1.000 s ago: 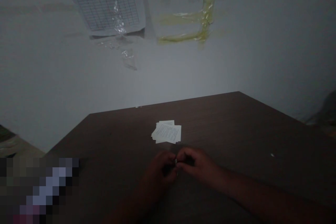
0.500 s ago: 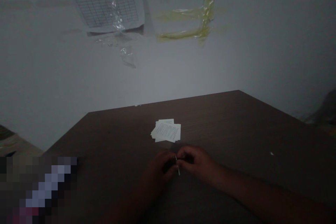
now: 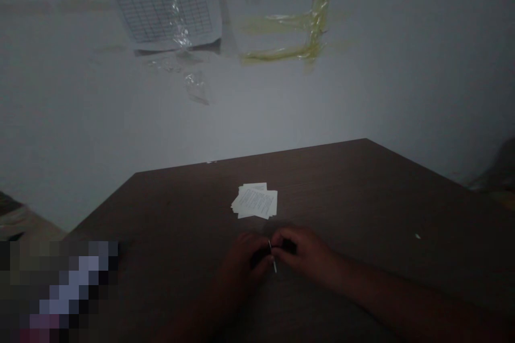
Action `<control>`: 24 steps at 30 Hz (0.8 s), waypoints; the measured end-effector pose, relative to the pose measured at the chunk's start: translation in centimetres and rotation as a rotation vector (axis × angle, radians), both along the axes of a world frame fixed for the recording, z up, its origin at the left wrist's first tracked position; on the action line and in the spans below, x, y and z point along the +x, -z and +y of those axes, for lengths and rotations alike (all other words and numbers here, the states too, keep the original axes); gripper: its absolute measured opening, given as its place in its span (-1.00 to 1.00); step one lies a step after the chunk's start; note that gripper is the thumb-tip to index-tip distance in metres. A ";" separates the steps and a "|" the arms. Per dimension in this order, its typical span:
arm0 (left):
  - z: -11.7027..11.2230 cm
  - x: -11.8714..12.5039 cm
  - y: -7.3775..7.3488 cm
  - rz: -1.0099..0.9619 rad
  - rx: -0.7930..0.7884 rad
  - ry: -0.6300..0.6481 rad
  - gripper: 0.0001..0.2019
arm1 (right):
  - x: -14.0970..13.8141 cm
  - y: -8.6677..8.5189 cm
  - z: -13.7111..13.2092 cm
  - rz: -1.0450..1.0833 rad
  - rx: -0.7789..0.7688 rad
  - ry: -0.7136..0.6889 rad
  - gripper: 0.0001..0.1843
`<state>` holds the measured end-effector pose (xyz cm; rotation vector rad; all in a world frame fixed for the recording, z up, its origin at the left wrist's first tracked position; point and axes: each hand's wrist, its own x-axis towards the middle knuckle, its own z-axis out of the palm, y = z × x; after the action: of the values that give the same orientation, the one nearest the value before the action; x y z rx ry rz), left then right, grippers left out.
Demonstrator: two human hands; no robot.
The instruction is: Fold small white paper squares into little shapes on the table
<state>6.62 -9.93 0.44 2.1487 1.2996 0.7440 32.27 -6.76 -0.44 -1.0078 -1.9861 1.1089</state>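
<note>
While both hands meet low on the worktop point(image 3: 193, 214), here's the pinch: the left hand point(image 3: 246, 258) comes in from nine o'clock, the right hand point(image 3: 303, 249) from three, and a thin white piece point(image 3: 275, 265) sits right between them. Each grip is drawn in tight, fingertips and thumb clamped on that sliver, a dark hollow showing behind each pinch. It's seen nearly edge-on, its lower end poking out towards six o'clock!

Just beyond, between eleven and twelve o'clock from the hands, lies a loose stack of printed papers point(image 3: 257, 202), corners fanned out, lines of text across the top one, too small to read. Over at three o'clock, well apart, a tiny white scrap point(image 3: 417, 236).

Up on the wall point(image 3: 257, 112) at eleven, a sheet point(image 3: 161, 5) carries a ruled grid with column headings, too blurred to make out; towards twelve, yellowish tape point(image 3: 311, 51) forms a corner.
</note>
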 end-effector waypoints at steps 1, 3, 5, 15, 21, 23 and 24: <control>0.1 0.0 0.0 0.012 0.011 0.005 -0.77 | 0.0 0.0 0.0 -0.003 0.001 -0.005 -0.94; 0.3 0.1 0.2 0.031 0.029 0.025 -0.77 | 0.1 0.0 0.1 -0.004 0.002 -0.012 -0.94; 0.4 0.1 0.5 0.036 0.048 0.048 -0.77 | 0.0 0.1 0.1 0.002 0.004 -0.004 -0.93; 0.2 -0.1 0.6 -0.002 0.086 0.058 -0.75 | -0.3 0.3 -0.1 -0.001 0.029 0.060 -0.86; 0.1 0.4 0.7 0.027 0.144 0.004 -0.73 | -0.4 0.5 -0.1 0.004 0.032 0.066 -0.83; 0.2 0.3 0.5 0.034 0.143 0.029 -0.74 | -0.5 0.4 -0.1 -0.002 0.037 0.068 -0.82; 0.2 0.3 0.4 0.037 0.141 0.037 -0.75 | -0.5 0.3 -0.1 -0.008 0.039 0.070 -0.83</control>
<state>6.96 -9.75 0.08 2.3014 1.2553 0.8060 31.80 -6.86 -0.75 -1.0542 -1.9558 1.0267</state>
